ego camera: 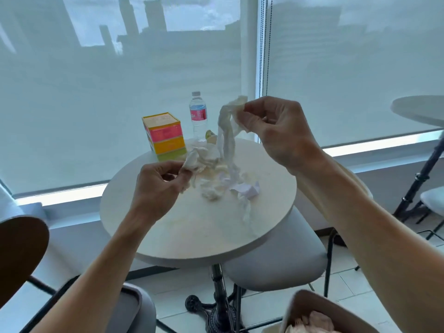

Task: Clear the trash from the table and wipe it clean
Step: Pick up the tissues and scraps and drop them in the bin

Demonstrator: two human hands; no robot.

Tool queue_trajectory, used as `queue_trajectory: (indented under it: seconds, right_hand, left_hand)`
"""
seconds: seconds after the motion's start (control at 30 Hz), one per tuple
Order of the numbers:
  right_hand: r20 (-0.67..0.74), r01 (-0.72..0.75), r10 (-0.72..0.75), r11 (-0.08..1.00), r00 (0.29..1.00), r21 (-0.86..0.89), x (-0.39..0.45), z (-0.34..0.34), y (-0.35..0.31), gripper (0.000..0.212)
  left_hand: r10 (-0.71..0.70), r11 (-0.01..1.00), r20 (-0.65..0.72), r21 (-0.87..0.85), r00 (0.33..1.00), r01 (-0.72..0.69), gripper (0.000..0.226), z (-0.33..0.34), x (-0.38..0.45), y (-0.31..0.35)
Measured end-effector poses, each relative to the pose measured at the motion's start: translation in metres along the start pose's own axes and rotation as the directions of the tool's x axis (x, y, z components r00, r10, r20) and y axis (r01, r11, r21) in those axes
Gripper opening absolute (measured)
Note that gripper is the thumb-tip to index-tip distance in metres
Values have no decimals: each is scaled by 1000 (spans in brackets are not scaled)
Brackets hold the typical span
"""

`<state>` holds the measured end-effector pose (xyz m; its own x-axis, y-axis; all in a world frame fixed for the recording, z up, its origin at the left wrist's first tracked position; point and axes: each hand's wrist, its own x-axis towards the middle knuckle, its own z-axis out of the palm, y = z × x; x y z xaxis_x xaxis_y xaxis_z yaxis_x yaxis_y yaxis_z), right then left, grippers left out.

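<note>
Head view: tissue box, water bottle behind crumpled tissues.

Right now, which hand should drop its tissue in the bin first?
Probably the right hand. It pinches a long tissue strip lifted above the table, and the bin sits low on the right. The left hand grips a crumpled tissue, farther from it.

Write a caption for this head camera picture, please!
Both hands, left hand and right hand, lift crumpled tissues off a round table.
</note>
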<state>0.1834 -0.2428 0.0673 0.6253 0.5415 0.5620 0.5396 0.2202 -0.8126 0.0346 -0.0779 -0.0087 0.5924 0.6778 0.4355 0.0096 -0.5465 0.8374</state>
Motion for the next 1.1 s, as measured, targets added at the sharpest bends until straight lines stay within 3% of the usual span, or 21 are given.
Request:
queue_trajectory:
  seconds: [0.2,0.43,0.6,0.67,0.9,1.03,1.1]
  right_hand:
    - [-75,-8,10,1000,997,29,-21,-40,4,5]
    - [36,-158,177,938,983,-308,-40,-68,34,19]
    - [34,-172,202,903,979,-394,-43,-74,40,16]
    - [15,-152,176,890,984,-430,-40,-70,42,15]
    - [103,47,11,837,995,-545,-31,-40,47,47]
    - [121,66,8,805,993,-590,-22,-15,57,44]
    - [162,39,79,781,984,-623,-17,-5,63,41]
  left_hand:
    - [10,999,-12,-36,1000,-11,23,22,-31,26]
    - [-55,997,-33,-54,998,53,22,37,-58,36]
    - [-68,997,-46,-39,997,66,16,33,-69,38]
    - [-64,997,-54,-37,996,63,15,30,-70,39]
    - [-61,997,-75,-44,995,58,12,13,-68,33]
    - [-58,998,-83,-33,995,56,6,0,-61,24]
    - [-65,997,-77,-42,995,62,3,-5,-56,19]
